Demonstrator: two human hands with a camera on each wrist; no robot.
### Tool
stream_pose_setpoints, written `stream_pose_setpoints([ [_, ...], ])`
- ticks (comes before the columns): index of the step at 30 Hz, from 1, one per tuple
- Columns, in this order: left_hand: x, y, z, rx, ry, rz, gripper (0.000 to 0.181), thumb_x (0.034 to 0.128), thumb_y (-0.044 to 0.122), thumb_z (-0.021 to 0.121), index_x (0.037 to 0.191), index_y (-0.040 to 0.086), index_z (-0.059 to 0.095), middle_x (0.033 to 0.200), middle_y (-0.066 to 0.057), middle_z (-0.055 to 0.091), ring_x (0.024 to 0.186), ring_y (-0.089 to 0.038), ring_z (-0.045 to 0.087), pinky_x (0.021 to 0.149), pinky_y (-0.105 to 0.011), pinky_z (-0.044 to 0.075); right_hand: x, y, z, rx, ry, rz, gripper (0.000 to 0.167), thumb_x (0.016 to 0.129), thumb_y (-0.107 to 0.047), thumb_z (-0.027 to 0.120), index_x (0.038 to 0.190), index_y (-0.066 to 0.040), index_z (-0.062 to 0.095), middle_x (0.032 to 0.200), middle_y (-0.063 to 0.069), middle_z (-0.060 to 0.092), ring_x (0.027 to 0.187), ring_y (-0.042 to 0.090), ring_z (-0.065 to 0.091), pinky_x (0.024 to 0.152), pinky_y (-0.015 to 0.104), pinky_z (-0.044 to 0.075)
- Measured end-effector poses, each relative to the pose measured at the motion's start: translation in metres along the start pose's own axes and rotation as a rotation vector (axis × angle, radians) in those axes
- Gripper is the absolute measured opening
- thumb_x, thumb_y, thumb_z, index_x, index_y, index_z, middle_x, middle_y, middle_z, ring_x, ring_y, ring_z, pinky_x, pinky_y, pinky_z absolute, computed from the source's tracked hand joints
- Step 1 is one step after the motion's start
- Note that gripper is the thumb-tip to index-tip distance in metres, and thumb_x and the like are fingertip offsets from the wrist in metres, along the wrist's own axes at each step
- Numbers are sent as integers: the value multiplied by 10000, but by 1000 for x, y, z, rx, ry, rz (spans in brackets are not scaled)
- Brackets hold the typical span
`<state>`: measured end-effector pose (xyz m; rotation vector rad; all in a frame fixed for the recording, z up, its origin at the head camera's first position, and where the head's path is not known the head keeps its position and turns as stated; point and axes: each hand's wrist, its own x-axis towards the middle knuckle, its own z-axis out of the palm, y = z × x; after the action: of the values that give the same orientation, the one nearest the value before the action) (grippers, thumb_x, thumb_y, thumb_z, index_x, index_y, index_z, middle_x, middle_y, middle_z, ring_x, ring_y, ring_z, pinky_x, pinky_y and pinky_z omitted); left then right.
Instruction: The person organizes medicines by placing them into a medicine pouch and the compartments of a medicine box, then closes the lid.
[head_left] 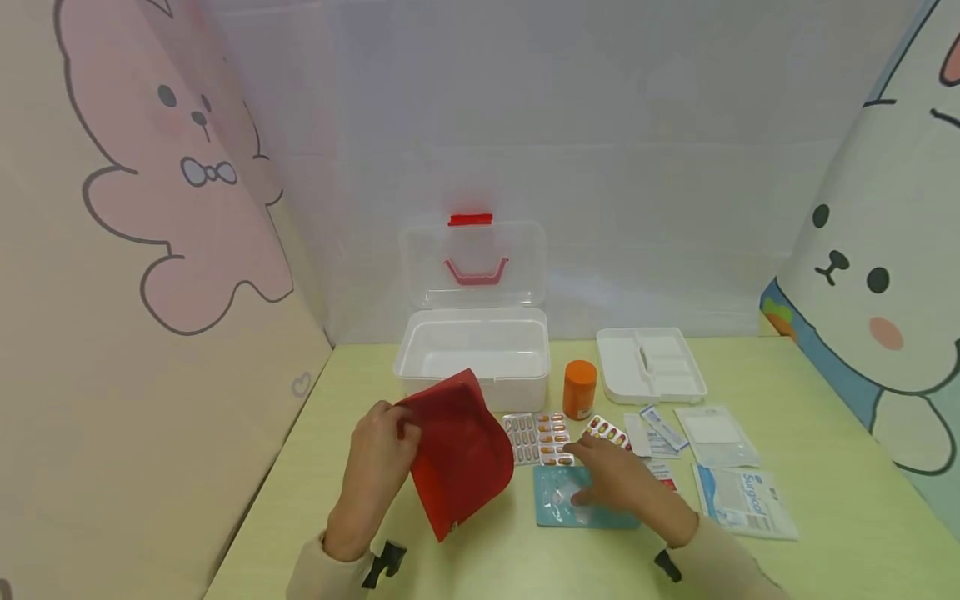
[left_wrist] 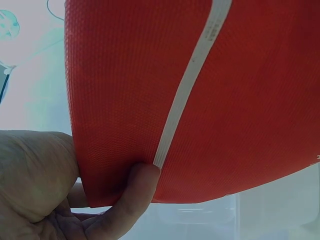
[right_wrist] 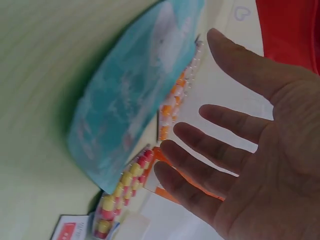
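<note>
A red fabric pouch [head_left: 461, 450] hangs at a tilt above the table, its edge pinched between the thumb and fingers of my left hand [head_left: 381, 454]. A white strip [left_wrist: 187, 90] runs down its side in the left wrist view. My right hand [head_left: 626, 479] hovers over a flat teal packet [head_left: 553, 504]; its fingers are spread and fairly straight, apart from the packet in the right wrist view. Just beyond lie a blister pack with orange-and-white capsules [head_left: 553, 429], a silver blister pack [head_left: 521, 437] and a red-and-yellow capsule pack [head_left: 606, 431].
Behind the pouch stands a white box [head_left: 517, 392], its clear lid [head_left: 517, 250] raised. An orange bottle [head_left: 580, 390] and a compartmented white tray [head_left: 626, 383] stand to its right. Several small packets and a surgical packet [head_left: 746, 500] lie at the right.
</note>
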<state>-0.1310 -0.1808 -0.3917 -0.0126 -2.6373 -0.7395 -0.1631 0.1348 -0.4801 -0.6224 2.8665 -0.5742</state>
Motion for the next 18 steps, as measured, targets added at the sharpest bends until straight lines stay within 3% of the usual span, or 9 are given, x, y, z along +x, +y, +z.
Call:
stream_pose_setpoints([
  [6,0,-1,3,0,26,24,146,798,-10,579,821,-5,723,781,-97,605,699,-248,569,644,-354,481,2,6,12,-7,-33,9,719,605,-239,926,1253,-124,636,1218,124,631,1096,333,603,940,570,487],
  [12,0,0,5,-8,30,35,142,800,-6,587,823,-1,727,789,-97,609,709,-250,571,651,-359,485,3,9,18,-61,-7,-15,694,583,-249,936,1201,-128,645,1107,92,628,975,280,593,878,527,514],
  [18,0,2,7,-10,21,33,143,811,-5,586,833,-3,727,795,-94,609,703,-229,561,635,-330,475,5,10,18,-48,-17,37,826,574,-286,944,1294,-125,573,1201,170,617,1073,354,591,940,582,480],
])
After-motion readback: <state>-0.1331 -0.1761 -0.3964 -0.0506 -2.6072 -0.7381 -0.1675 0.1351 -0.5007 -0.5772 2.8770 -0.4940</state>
